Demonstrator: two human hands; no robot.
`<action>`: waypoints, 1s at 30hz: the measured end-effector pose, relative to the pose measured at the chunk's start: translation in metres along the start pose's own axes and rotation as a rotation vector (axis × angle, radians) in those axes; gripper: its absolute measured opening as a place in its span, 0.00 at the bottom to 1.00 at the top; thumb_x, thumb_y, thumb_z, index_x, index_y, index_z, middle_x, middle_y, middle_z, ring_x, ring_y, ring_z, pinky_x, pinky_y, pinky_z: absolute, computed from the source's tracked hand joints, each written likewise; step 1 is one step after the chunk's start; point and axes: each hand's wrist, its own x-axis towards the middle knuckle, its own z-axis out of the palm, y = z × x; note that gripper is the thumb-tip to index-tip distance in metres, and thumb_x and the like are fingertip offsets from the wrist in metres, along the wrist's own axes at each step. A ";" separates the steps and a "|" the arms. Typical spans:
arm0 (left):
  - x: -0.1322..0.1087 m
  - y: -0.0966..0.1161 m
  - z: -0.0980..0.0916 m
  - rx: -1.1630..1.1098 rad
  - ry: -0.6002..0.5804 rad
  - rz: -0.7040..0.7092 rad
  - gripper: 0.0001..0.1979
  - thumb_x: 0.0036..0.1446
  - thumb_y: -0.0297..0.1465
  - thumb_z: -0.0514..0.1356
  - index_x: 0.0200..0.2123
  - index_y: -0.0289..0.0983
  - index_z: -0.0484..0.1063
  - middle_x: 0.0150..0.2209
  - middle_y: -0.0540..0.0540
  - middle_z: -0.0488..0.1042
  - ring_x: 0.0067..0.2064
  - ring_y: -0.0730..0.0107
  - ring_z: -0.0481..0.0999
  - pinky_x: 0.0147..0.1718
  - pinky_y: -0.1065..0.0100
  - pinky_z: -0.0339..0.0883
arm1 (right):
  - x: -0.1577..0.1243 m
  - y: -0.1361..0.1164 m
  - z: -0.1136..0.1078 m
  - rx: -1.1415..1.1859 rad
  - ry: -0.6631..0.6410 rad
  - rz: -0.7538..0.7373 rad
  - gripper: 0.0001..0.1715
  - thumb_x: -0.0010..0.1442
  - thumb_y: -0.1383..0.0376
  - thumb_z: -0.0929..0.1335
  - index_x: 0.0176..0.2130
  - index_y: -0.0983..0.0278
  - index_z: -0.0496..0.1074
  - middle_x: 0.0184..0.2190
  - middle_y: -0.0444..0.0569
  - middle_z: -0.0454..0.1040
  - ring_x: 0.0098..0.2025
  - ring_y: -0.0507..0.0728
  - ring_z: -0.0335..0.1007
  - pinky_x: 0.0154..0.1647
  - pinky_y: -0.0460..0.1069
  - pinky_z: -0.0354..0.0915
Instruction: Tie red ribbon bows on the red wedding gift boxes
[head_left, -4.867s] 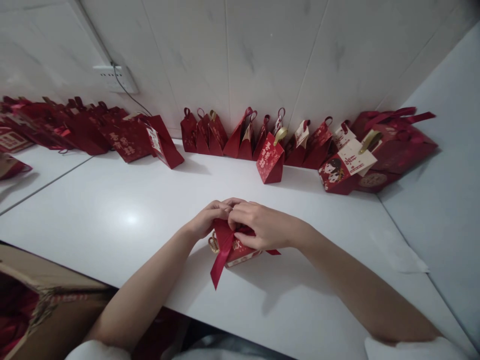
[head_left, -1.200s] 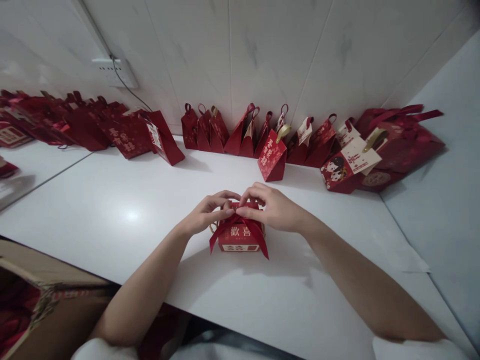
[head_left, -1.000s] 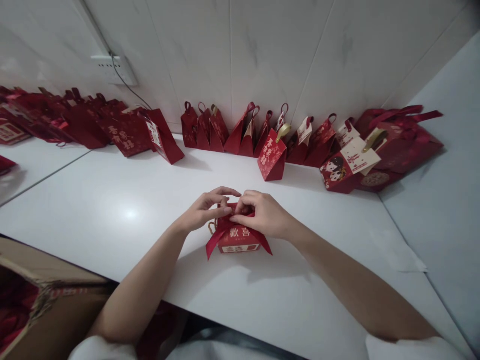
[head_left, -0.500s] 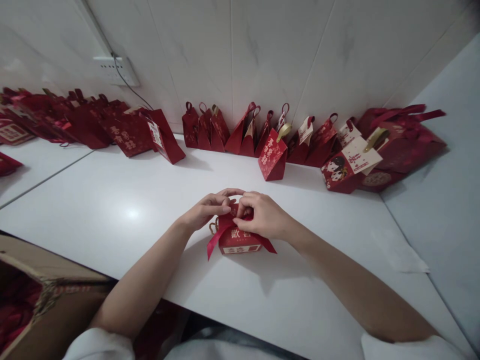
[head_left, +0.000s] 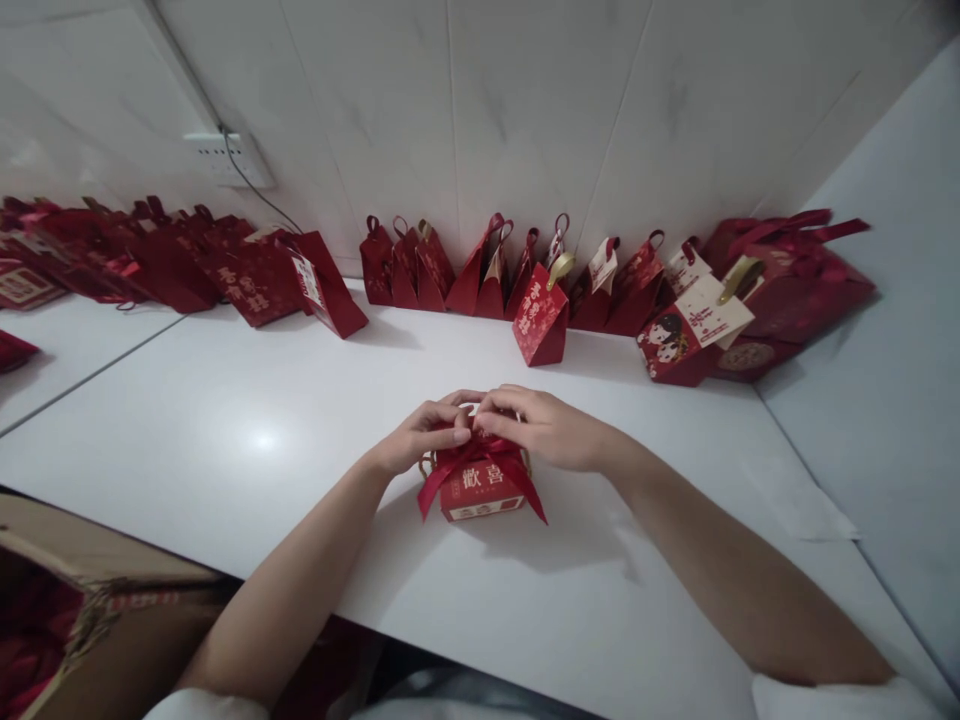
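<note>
A small red gift box (head_left: 482, 495) with gold characters sits on the white table before me. A dark red satin ribbon (head_left: 516, 470) is tied across its front, its two tails hanging down over the sides. My left hand (head_left: 426, 432) closes on the upper left of the box, thumb in front and fingers reaching behind. At the upper right, my right hand (head_left: 536, 425) has its curled fingers and thumb on the top of the box, close to the ribbon's knot. The fingertips partly cover that top, so their exact grip is hard to see. Gold cord loops show at the sides.
Along the wall stands a row of red gift boxes (head_left: 431, 270), with one box (head_left: 541, 315) set forward. More red boxes (head_left: 169, 265) crowd the left, and a larger red bag (head_left: 806, 300) fills the right corner. An open cardboard carton (head_left: 142, 630) is at lower left.
My right hand has moved off the ribbon's front to the top right of the box, uncovering the gold characters and the bow. My left hand stays at the upper left. The view shifted slightly.
</note>
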 end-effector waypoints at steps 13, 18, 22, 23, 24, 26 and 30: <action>-0.004 0.002 -0.007 -0.020 0.024 -0.021 0.16 0.60 0.37 0.61 0.23 0.34 0.71 0.54 0.42 0.70 0.48 0.62 0.73 0.48 0.61 0.65 | -0.015 0.003 -0.038 -0.009 -0.425 0.054 0.09 0.63 0.60 0.66 0.36 0.62 0.72 0.30 0.44 0.75 0.31 0.52 0.68 0.31 0.46 0.60; -0.005 0.010 -0.008 0.122 0.048 0.024 0.19 0.59 0.37 0.62 0.20 0.34 0.69 0.51 0.42 0.72 0.49 0.61 0.72 0.50 0.60 0.65 | -0.011 0.005 -0.036 0.041 -0.371 0.080 0.16 0.65 0.54 0.64 0.31 0.62 0.68 0.28 0.44 0.74 0.31 0.52 0.68 0.32 0.47 0.61; -0.009 0.016 -0.017 0.223 0.092 0.059 0.20 0.63 0.39 0.58 0.22 0.35 0.75 0.51 0.41 0.71 0.43 0.65 0.74 0.42 0.63 0.68 | -0.012 0.006 -0.040 -0.031 -0.363 0.119 0.16 0.65 0.52 0.64 0.32 0.61 0.67 0.27 0.43 0.73 0.31 0.53 0.68 0.32 0.47 0.61; -0.009 0.017 -0.019 0.232 0.106 0.056 0.21 0.63 0.40 0.57 0.22 0.35 0.76 0.52 0.41 0.71 0.42 0.66 0.74 0.42 0.64 0.68 | -0.012 0.007 -0.040 -0.045 -0.367 0.126 0.16 0.65 0.53 0.63 0.32 0.61 0.66 0.27 0.43 0.73 0.31 0.53 0.68 0.32 0.47 0.61; -0.009 0.017 -0.020 0.238 0.115 0.050 0.20 0.63 0.40 0.58 0.22 0.36 0.76 0.52 0.41 0.71 0.43 0.66 0.74 0.43 0.63 0.68 | -0.012 0.007 -0.041 -0.056 -0.366 0.123 0.16 0.66 0.53 0.63 0.32 0.61 0.66 0.28 0.43 0.73 0.31 0.53 0.68 0.32 0.47 0.60; -0.009 0.017 -0.020 0.248 0.116 0.036 0.19 0.61 0.40 0.60 0.22 0.36 0.76 0.51 0.41 0.72 0.46 0.63 0.74 0.47 0.62 0.68 | -0.012 0.009 -0.042 -0.078 -0.350 0.090 0.17 0.66 0.55 0.63 0.30 0.61 0.66 0.28 0.43 0.72 0.31 0.53 0.66 0.32 0.47 0.59; -0.007 0.016 -0.017 0.193 0.084 0.001 0.14 0.59 0.38 0.62 0.26 0.36 0.78 0.51 0.41 0.71 0.50 0.59 0.73 0.51 0.59 0.67 | -0.010 0.007 -0.041 -0.065 -0.290 0.049 0.15 0.65 0.56 0.63 0.32 0.62 0.70 0.29 0.44 0.72 0.31 0.53 0.66 0.32 0.48 0.59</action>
